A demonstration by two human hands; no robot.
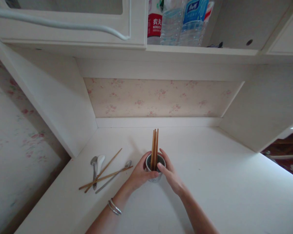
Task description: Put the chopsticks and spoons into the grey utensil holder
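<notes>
A round utensil holder (154,179) with a pale rim, a dark inside and small holes in its wall stands on the white tabletop. Several wooden chopsticks (155,148) rise upright out of it, bunched together. Around its left side wraps my left hand (142,171), thumb across the near front. My right hand (173,177) grips the right side, its thumb at the rim close to the chopsticks. Left of the holder lie two crossed wooden chopsticks (109,161), a white spoon (100,162), a short metal spoon (93,161) and a long-handled metal spoon (128,163).
White panels (256,104) enclose the tabletop (210,195) on both sides, and a floral back panel (161,97) closes the rear. Overhead, an open shelf (205,48) holds plastic bottles (172,22); beside it is a cabinet door (70,35) with a long handle.
</notes>
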